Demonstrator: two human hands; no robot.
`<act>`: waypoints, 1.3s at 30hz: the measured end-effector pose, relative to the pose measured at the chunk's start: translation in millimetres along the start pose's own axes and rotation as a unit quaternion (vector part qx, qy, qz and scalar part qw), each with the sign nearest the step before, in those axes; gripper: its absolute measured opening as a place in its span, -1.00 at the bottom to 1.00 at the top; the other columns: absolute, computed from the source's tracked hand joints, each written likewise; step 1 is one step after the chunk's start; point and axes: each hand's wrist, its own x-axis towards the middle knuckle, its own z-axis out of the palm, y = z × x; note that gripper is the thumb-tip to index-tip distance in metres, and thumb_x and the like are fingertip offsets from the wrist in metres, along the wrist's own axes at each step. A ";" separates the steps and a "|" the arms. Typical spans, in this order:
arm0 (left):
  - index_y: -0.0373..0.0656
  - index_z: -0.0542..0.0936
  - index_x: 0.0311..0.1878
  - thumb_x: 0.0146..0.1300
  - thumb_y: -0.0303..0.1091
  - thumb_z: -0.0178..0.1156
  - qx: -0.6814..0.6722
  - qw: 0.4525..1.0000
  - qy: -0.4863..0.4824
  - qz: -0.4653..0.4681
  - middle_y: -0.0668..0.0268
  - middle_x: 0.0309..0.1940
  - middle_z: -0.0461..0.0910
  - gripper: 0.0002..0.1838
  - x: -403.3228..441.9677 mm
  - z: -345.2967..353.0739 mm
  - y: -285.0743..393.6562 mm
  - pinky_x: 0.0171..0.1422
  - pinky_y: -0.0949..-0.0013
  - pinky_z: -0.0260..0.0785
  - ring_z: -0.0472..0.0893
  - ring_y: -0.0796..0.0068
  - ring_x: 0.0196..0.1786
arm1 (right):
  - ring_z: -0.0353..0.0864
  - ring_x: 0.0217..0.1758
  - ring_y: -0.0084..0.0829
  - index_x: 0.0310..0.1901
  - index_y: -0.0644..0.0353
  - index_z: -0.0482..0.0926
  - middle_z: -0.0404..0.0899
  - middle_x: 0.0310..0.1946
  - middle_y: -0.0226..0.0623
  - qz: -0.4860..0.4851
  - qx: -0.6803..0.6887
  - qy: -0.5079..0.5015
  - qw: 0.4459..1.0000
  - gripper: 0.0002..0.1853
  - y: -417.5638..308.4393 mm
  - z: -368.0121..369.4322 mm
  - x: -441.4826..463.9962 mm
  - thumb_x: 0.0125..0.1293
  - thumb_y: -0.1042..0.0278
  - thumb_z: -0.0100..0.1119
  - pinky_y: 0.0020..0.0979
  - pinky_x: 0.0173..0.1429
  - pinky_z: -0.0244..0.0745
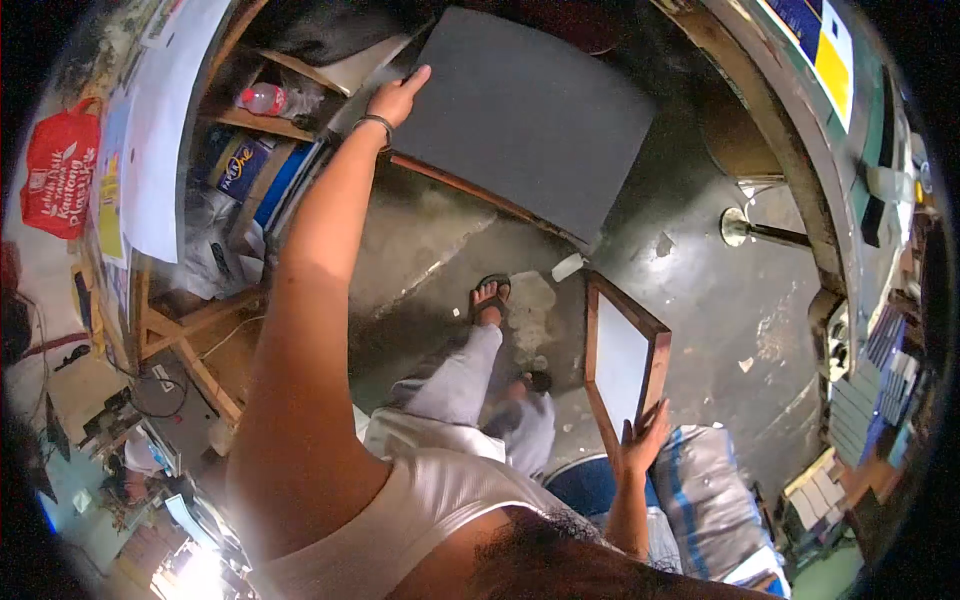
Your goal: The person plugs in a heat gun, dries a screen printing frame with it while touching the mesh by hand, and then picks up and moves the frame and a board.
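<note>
My left hand (398, 95), with a dark band at the wrist, is closed on the left edge of a large dark grey board (530, 120). A reddish-brown strip runs along the board's near edge. The fingers under the board are hidden. Lower right, my right hand (643, 440) grips the near end of a wooden frame (656, 370) with a pale flat panel inside it. The frame is tilted and held above the floor, its far corner close to the board's near right corner. A small whitish block (567, 267) shows between them.
Wooden shelving (265, 125) with a bottle (263, 98) and a paper box (243, 168) stands left, near a red bag (62, 170). A metal stand base (735, 227) is on the floor at right. A striped sack (710, 490) lies beside my right arm.
</note>
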 end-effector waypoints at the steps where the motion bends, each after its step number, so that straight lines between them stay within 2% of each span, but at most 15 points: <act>1: -0.36 0.60 0.24 0.17 0.56 0.13 -0.025 1.000 -0.005 -0.012 -0.01 0.14 0.64 0.03 -8.5 3.1 -1.7 0.32 0.15 0.35 0.59 0.09 0.22 | 0.07 0.63 0.09 0.60 0.19 0.00 0.12 0.56 0.08 0.003 0.002 -0.012 1.000 0.04 -4.1 -2.1 6.2 0.11 0.43 0.39 0.18 0.63 -0.10; 4: -0.40 0.64 0.16 0.18 0.51 0.19 -0.118 0.992 0.048 0.009 0.12 -0.17 0.66 -0.01 -31.8 0.7 -17.7 0.15 0.18 0.38 0.61 0.20 -0.07 | 0.07 0.63 0.05 0.60 0.19 -0.08 0.07 0.58 0.04 0.022 -0.037 -0.029 0.999 0.12 -17.0 -2.4 25.6 0.05 0.56 0.42 -0.07 0.63 0.08; 6: -0.44 0.65 0.12 0.19 0.47 0.23 -0.165 0.977 0.132 0.002 0.13 -0.18 0.66 -0.04 -46.0 5.0 -52.1 0.13 0.20 0.39 0.61 0.25 -0.05 | 0.17 0.57 0.08 0.58 0.29 -0.05 0.15 0.54 0.07 0.022 -0.052 -0.014 0.998 0.01 -32.7 -2.6 28.7 0.12 0.64 0.31 -0.14 0.62 0.11; 7: -0.44 0.59 0.21 0.21 0.46 0.22 -0.187 0.976 0.100 -0.053 0.05 0.00 0.64 -0.02 -64.4 -3.3 -51.5 0.23 0.20 0.37 0.59 0.20 0.09 | 0.20 0.56 0.07 0.56 0.31 0.00 0.20 0.51 0.09 0.016 -0.061 0.006 0.998 -0.14 -26.2 4.6 29.9 0.21 0.70 0.07 -0.13 0.60 0.16; 10: -0.41 0.34 0.46 0.28 0.42 0.17 -0.336 0.923 0.073 -0.173 -0.06 0.47 0.35 0.04 -123.4 -9.9 -63.2 0.50 0.18 0.24 0.39 0.10 0.47 | 0.11 0.59 0.14 0.58 0.24 -0.01 0.12 0.52 0.16 -0.009 -0.017 0.019 1.000 -0.06 -13.4 14.1 28.6 0.09 0.76 0.00 -0.10 0.61 0.14; 16: -0.25 0.05 0.62 0.30 0.45 0.11 -0.456 0.830 0.206 -0.246 0.04 0.65 -0.04 0.12 -202.5 -6.6 -93.0 0.64 0.02 -0.05 0.03 0.09 0.65 | 0.10 0.59 0.16 0.55 0.23 0.14 0.17 0.51 0.14 -0.012 0.027 0.081 0.996 -0.06 -78.6 -12.9 57.5 -0.01 0.83 -0.09 -0.08 0.55 0.24; 18: -0.18 0.04 0.63 0.30 0.49 0.06 -0.482 0.795 0.235 -0.284 0.06 0.66 -0.09 0.11 -212.6 -9.6 -92.0 0.68 -0.03 -0.22 -0.10 0.11 0.69 | 0.08 0.61 0.13 0.56 0.10 0.17 0.16 0.53 0.04 -0.102 -0.149 0.043 0.983 -0.02 -101.1 -32.7 80.3 -0.03 0.85 -0.10 -0.12 0.53 0.27; 23: -0.03 0.03 0.65 0.26 0.61 -0.11 -0.491 0.746 0.239 -0.382 0.13 0.68 -0.17 0.11 -224.9 -14.3 -158.3 0.69 -0.13 -0.43 -0.28 0.17 0.71 | 0.06 0.61 0.17 0.55 -0.13 0.20 0.11 0.56 0.07 -0.040 0.009 0.052 0.998 0.04 -170.1 -60.5 121.9 -0.06 0.88 -0.08 -0.09 0.43 0.38; 25: 0.00 0.03 0.65 0.28 0.62 -0.16 -0.532 0.698 0.252 -0.407 0.16 0.68 -0.15 0.09 -229.4 -7.5 -170.2 0.70 -0.08 -0.40 -0.22 0.19 0.71 | 0.10 0.59 0.21 0.55 -0.21 0.19 0.02 0.57 0.18 -0.045 0.023 0.061 0.997 0.05 -187.4 -56.1 138.3 -0.05 0.87 -0.06 -0.06 0.38 0.44; 26: 0.02 0.02 0.66 0.29 0.62 -0.18 -0.553 0.672 0.260 -0.417 0.17 0.68 -0.14 0.08 -230.6 -6.5 -172.1 0.70 -0.06 -0.38 -0.19 0.20 0.71 | 0.07 0.59 0.21 0.56 -0.20 0.15 -0.05 0.60 0.10 -0.026 0.021 0.049 0.998 0.04 -195.2 -50.2 148.2 0.00 0.88 -0.06 -0.05 0.31 0.47; 28: -0.03 0.07 0.64 0.42 0.47 -0.22 -0.520 0.687 0.328 -0.387 0.17 0.66 -0.03 -0.05 -241.3 1.9 -155.8 0.67 0.02 -0.17 0.05 0.24 0.65 | 0.11 0.56 0.26 0.55 -0.19 0.16 -0.07 0.59 0.17 -0.024 0.021 0.036 0.999 0.03 -227.1 -49.4 165.4 0.00 0.87 -0.06 -0.03 0.28 0.49; 31: -0.13 0.13 0.61 0.49 0.36 -0.24 -0.464 0.692 0.393 -0.389 0.14 0.60 0.09 -0.13 -240.7 6.1 -131.6 0.62 0.08 -0.02 0.19 0.20 0.57 | 0.19 0.50 0.30 0.58 -0.16 0.05 -0.14 0.58 0.30 -0.094 0.003 0.075 0.993 0.05 -255.8 -31.0 197.3 0.00 0.86 -0.07 0.03 0.21 0.53; 36: -0.39 0.16 0.54 0.58 0.24 -0.33 -0.426 0.715 0.416 -0.366 0.01 0.54 0.22 -0.16 -244.4 -4.2 -68.9 0.56 0.11 0.15 0.36 0.08 0.47 | 0.27 0.46 0.29 0.60 -0.18 -0.03 -0.24 0.63 0.13 -0.073 0.022 0.033 0.997 0.04 -336.7 21.3 235.7 0.07 0.77 0.00 0.03 0.24 0.57; 37: -0.41 0.17 0.54 0.57 0.24 -0.34 -0.441 0.705 0.397 -0.388 -0.01 0.54 0.22 -0.15 -244.2 -6.6 -60.8 0.57 0.09 0.15 0.34 0.07 0.49 | 0.10 0.56 0.33 0.58 -0.16 -0.07 -0.23 0.63 0.12 -0.055 0.053 -0.004 0.997 -0.11 -362.7 17.3 232.2 0.29 0.68 0.01 0.09 0.30 0.55; 39: -0.37 0.26 0.49 0.55 0.25 -0.30 -0.418 0.691 0.393 -0.439 0.03 0.53 0.25 -0.17 -242.1 -7.8 -64.0 0.57 0.10 0.14 0.35 0.09 0.49 | 0.05 0.60 0.26 0.59 -0.13 -0.06 -0.21 0.63 0.10 -0.112 0.054 0.025 0.992 -0.09 -369.7 64.8 253.0 0.25 0.58 0.11 0.09 0.41 0.43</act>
